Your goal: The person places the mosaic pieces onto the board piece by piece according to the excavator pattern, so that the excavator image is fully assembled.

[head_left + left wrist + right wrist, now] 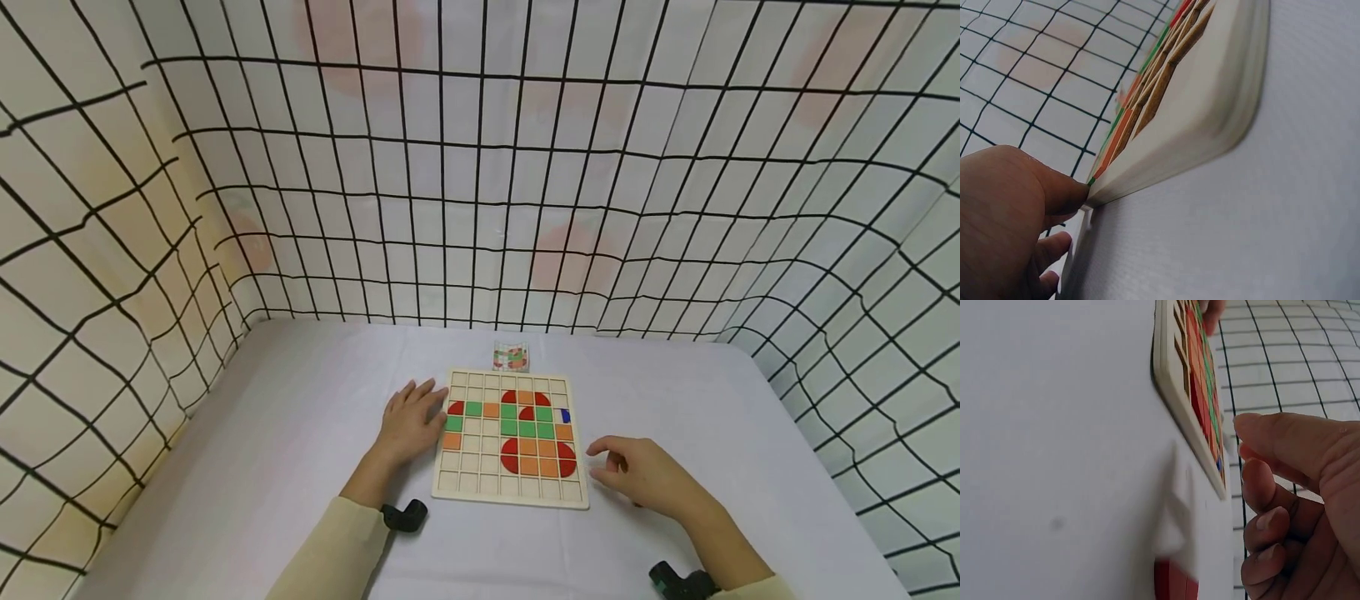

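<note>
A pale wooden grid board [510, 502] lies on the white table with coloured tiles in some cells. Green squares, orange squares and red rounded pieces form a cluster on its right half, with a blue piece [566, 416] near the right edge. A shorter row runs from the left edge. My left hand [408, 425] rests at the board's left edge, fingers spread, its thumb [1066, 190] touching the rim. Just off the right edge hovers my right hand [648, 475], fingers loosely bent, thumb and index apart; I see nothing between them.
A small printed card [511, 357] with a coloured pattern lies behind the board. A red shape [1175, 581] shows at the bottom of the right wrist view, mostly cut off. White walls with a black grid [480, 200] surround the table.
</note>
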`<state>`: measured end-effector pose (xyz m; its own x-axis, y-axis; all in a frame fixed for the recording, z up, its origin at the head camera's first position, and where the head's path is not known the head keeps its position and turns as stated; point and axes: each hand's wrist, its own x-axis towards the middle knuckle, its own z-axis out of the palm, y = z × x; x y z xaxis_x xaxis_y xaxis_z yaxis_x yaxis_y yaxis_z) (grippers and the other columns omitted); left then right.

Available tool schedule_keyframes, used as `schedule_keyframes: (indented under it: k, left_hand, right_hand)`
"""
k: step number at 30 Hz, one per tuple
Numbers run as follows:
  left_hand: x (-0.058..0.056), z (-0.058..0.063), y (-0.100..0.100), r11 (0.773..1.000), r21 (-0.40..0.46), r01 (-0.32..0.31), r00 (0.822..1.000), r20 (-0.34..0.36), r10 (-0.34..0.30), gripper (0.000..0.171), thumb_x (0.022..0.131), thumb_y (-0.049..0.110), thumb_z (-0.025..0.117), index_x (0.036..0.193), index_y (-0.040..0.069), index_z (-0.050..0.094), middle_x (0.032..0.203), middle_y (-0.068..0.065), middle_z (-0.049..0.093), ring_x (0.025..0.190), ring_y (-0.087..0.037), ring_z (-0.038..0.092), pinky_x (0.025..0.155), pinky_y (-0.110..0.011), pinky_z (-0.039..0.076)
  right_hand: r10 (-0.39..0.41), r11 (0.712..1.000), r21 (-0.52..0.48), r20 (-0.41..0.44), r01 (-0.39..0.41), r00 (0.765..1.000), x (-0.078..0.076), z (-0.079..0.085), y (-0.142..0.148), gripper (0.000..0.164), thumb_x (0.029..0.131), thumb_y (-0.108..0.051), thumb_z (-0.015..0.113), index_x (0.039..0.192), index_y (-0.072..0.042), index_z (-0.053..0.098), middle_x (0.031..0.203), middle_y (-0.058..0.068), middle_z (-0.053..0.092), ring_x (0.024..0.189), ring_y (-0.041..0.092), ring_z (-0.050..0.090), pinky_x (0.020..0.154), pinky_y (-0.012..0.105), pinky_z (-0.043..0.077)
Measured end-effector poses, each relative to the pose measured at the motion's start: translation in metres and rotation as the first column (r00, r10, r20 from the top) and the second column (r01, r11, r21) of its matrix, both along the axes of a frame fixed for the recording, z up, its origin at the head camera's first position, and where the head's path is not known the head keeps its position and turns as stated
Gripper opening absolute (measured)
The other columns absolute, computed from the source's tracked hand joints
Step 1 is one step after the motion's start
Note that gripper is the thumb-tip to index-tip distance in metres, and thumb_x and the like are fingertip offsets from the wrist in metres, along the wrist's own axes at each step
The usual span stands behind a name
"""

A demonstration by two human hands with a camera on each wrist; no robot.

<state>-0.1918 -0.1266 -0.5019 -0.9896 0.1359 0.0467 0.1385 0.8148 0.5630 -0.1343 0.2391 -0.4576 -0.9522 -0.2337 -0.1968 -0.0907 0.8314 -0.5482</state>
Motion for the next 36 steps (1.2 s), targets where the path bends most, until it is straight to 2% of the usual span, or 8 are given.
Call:
schedule_keyframes:
  k: [3, 8, 17, 23, 30, 36]
  left_hand:
    - [0.000, 0.000, 0.000, 1.000, -0.002, 0.000, 1.000, -0.001, 0.000, 0.047, 0.100, 0.026, 0.057, 0.146, 0.015, 0.057, 0.161, -0.013, 0.043, 0.155, -0.042, 0.026, 0.124, -0.065, 0.016]
    - [0.000, -0.001, 0.000, 1.000, 0.002, 0.003, 1.000, -0.006, -0.003, 0.047, 0.100, 0.026, 0.057, 0.146, 0.014, 0.058, 0.161, -0.013, 0.043, 0.155, -0.042, 0.026, 0.124, -0.066, 0.016]
    - [0.000, 0.000, 0.001, 1.000, 0.003, -0.001, 1.000, -0.001, 0.001, 0.047, 0.100, 0.025, 0.057, 0.146, 0.014, 0.057, 0.161, -0.013, 0.043, 0.155, -0.042, 0.026, 0.125, -0.065, 0.016]
    - [0.001, 0.000, 0.000, 1.000, 0.000, -0.003, 1.000, 0.001, 0.003, 0.048, 0.100, 0.026, 0.057, 0.146, 0.014, 0.057, 0.162, -0.013, 0.043, 0.155, -0.042, 0.025, 0.125, -0.065, 0.016]
    - [-0.001, -0.002, 0.001, 1.000, 0.005, -0.005, 1.000, 0.004, 0.005, 0.049, 0.100, 0.027, 0.057, 0.147, 0.015, 0.056, 0.162, -0.012, 0.042, 0.156, -0.041, 0.024, 0.125, -0.065, 0.015]
    - [0.000, -0.003, 0.000, 1.000, 0.008, -0.001, 1.000, 0.004, 0.001, 0.048, 0.100, 0.026, 0.057, 0.147, 0.015, 0.057, 0.162, -0.013, 0.042, 0.155, -0.041, 0.024, 0.125, -0.066, 0.015]
  right_hand:
    - [0.012, 1.000, -0.026, 0.032, -0.011, 0.999, 0.004, -0.002, 0.017, 0.025, 0.089, -0.023, 0.077, 0.113, -0.019, 0.071, 0.073, -0.002, 0.057, 0.056, 0.012, 0.055, 0.051, 0.024, 0.045]
    - [0.032, 0.999, -0.044, 0.058, -0.029, 0.998, 0.010, -0.005, 0.042, 0.022, 0.088, -0.022, 0.078, 0.108, -0.017, 0.072, 0.073, -0.003, 0.058, 0.064, 0.008, 0.053, 0.056, 0.022, 0.044]
    - [0.071, 0.997, -0.034, 0.090, -0.068, 0.993, 0.015, -0.011, 0.074, 0.023, 0.086, -0.019, 0.079, 0.107, -0.024, 0.072, 0.088, -0.001, 0.055, 0.081, 0.009, 0.049, 0.065, 0.021, 0.043]
    - [0.078, 0.996, -0.042, 0.135, -0.073, 0.988, 0.015, -0.012, 0.078, 0.026, 0.086, -0.017, 0.079, 0.110, -0.025, 0.073, 0.094, 0.001, 0.056, 0.086, 0.014, 0.049, 0.067, 0.022, 0.044]
    - [0.046, 0.999, -0.011, 0.128, -0.045, 0.991, 0.011, -0.017, 0.071, 0.023, 0.085, -0.023, 0.082, 0.104, -0.026, 0.070, 0.086, -0.001, 0.054, 0.085, 0.015, 0.050, 0.065, 0.023, 0.042]
    - [0.027, 0.999, 0.040, 0.053, -0.029, 0.998, 0.007, -0.022, 0.053, 0.023, 0.082, -0.028, 0.084, 0.096, -0.028, 0.067, 0.075, -0.005, 0.051, 0.073, 0.009, 0.049, 0.060, 0.022, 0.038]
